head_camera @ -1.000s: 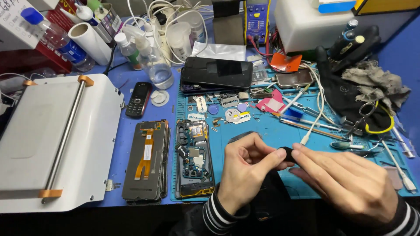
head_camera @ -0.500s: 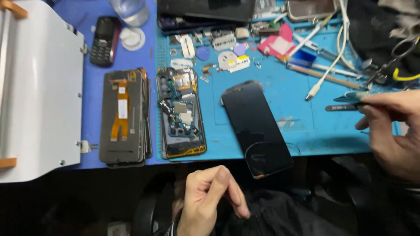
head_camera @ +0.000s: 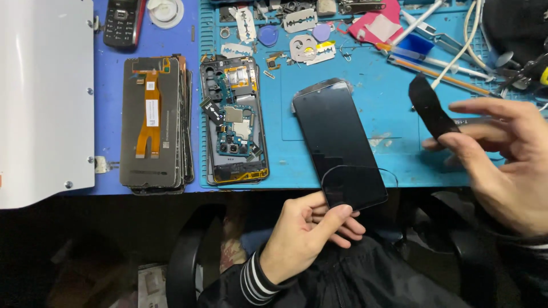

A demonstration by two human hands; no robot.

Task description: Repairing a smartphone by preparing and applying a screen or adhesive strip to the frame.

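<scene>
My left hand point(head_camera: 308, 231) pinches the near end of a black phone screen panel point(head_camera: 337, 140), which lies tilted on the blue work mat point(head_camera: 394, 157) and juts over the table's front edge. A clear film loop curls at that end. My right hand point(head_camera: 505, 157) hovers at the right and holds a thin black strip point(head_camera: 431, 108) upright between thumb and fingers. An opened phone body point(head_camera: 234, 122) with its circuit board showing lies just left of the panel.
A stack of display panels point(head_camera: 154, 122) with an orange flex cable lies left of the opened phone. A white machine point(head_camera: 43, 97) fills the far left. A small keypad phone point(head_camera: 121, 21), blades, picks, tweezers and cables crowd the back of the mat.
The view has closed in on the mat. My left hand rose from my lap to grip the panel's near end. My right hand now holds a black strip, not the thin tool.
</scene>
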